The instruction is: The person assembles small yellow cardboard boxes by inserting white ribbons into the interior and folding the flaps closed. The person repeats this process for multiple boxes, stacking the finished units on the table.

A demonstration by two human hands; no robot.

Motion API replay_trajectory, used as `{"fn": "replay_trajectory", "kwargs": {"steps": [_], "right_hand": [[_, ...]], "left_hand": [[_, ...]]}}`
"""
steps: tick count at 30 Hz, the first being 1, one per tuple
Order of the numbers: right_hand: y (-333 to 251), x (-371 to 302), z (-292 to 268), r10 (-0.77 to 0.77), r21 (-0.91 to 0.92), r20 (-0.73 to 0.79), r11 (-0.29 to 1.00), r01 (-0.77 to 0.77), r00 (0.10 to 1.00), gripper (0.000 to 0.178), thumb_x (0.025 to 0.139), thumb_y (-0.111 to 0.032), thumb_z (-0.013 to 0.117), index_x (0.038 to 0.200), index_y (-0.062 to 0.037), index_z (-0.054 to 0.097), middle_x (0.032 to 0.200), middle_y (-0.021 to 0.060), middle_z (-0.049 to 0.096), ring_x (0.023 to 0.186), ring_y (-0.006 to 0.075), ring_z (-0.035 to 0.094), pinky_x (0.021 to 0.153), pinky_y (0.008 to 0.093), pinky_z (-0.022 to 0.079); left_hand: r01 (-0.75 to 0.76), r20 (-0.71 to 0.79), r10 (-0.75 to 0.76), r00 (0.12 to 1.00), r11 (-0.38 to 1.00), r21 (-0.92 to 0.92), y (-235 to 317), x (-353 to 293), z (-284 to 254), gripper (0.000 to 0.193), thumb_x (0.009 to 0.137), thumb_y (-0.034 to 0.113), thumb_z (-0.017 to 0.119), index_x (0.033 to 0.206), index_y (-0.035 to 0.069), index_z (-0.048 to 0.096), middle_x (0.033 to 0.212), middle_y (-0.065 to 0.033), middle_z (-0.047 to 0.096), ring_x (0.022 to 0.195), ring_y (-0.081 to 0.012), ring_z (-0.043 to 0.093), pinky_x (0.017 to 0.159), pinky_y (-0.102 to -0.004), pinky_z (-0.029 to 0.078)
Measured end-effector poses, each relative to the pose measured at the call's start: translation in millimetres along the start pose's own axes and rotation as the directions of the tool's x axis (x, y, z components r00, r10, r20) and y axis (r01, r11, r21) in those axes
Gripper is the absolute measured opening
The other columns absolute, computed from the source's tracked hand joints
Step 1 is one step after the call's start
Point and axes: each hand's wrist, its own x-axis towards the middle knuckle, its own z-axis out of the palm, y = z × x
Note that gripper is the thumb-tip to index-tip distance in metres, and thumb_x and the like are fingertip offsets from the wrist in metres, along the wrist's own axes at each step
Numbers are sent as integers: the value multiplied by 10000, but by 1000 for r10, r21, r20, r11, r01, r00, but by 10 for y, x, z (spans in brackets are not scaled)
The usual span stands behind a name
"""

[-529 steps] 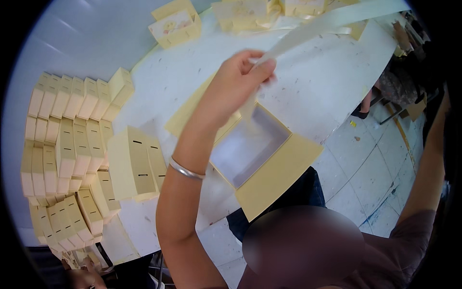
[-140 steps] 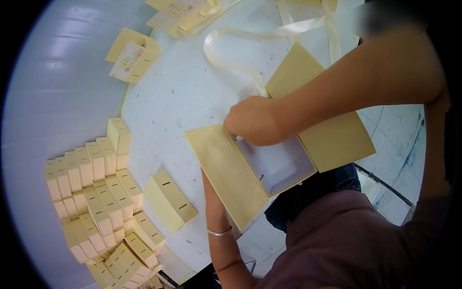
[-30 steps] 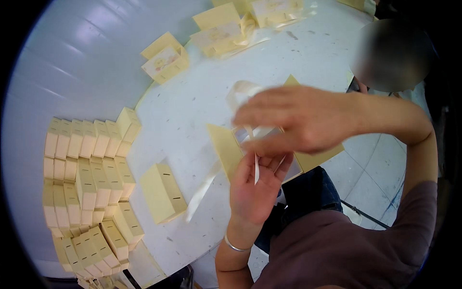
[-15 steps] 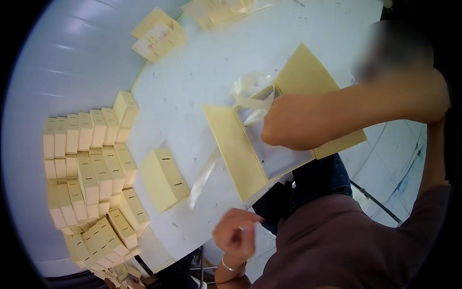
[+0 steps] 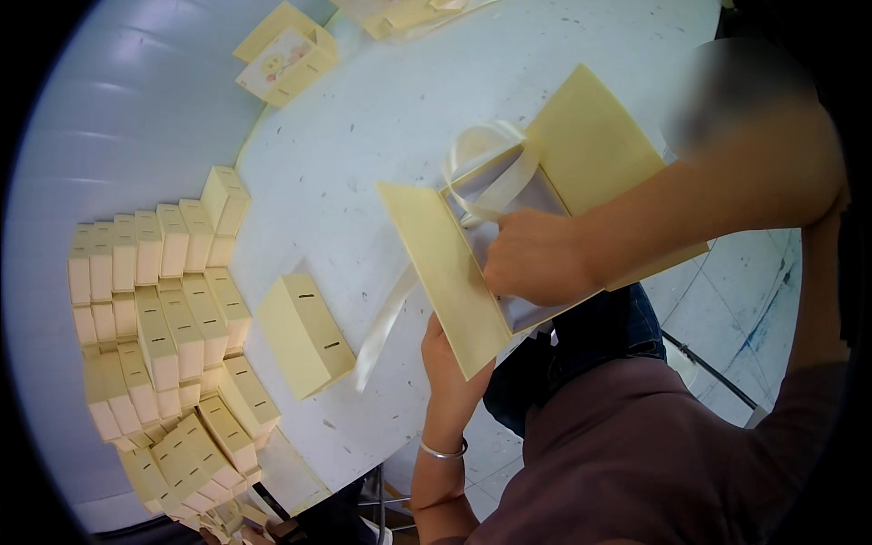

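A pale yellow gift box (image 5: 522,320) lies on the table with its two flaps spread wide and a whitish inside. My right hand (image 5: 536,259) is in the box with its fingers curled. Its fingertips are turned away, so what they hold, if anything, is hidden. A cream satin ribbon (image 5: 513,186) loops over the far end of the box and runs down close to that hand's knuckles. Against the lower edge of the left flap (image 5: 445,272) is my left hand (image 5: 447,368), with a bracelet at its wrist; most of its fingers are behind the flap.
Another ribbon length (image 5: 381,336) trails from under the left flap over the table. Beside it stands a closed yellow box (image 5: 313,336) with dark slots. Stacks of similar boxes (image 5: 177,336) crowd the left side. An open box with a printed panel (image 5: 286,59) stands at the far edge.
My left hand has come up from below the table edge to the left flap. The right hand has moved slightly down and left inside the box, baring more of the ribbon.
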Motion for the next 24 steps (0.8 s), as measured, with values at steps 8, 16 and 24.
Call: {"fn": "replay_trajectory", "kwargs": {"steps": [8, 16, 24], "right_hand": [[13, 55, 179, 2, -6, -135, 1000, -3, 991, 66, 677, -69, 530, 657, -27, 578, 702, 153, 605, 689, 314, 595, 585, 410, 439], [-105, 53, 44, 71, -130, 44, 989, -64, 997, 58, 661, -51, 549, 670, -14, 592, 689, 157, 608, 689, 310, 600, 603, 406, 451], [-4, -23, 100, -143, -51, -313, 990, 133, 939, 107, 683, -108, 580, 692, -6, 549, 707, 129, 562, 739, 285, 536, 723, 377, 425]], "left_hand": [[-68, 69, 62, 996, 995, 77, 0, 36, -78, 264, 640, 34, 623, 904, 27, 620, 900, -130, 605, 832, -299, 583, 701, -340, 478], [-46, 74, 41, 996, 997, 58, -19, 36, -68, 232, 662, 46, 601, 892, 22, 614, 881, -134, 602, 808, -302, 578, 677, -348, 474], [382, -347, -259, 902, 853, 356, -269, -120, -672, 95, 747, 102, 596, 806, 28, 588, 790, -116, 591, 752, -296, 571, 651, -362, 463]]}}
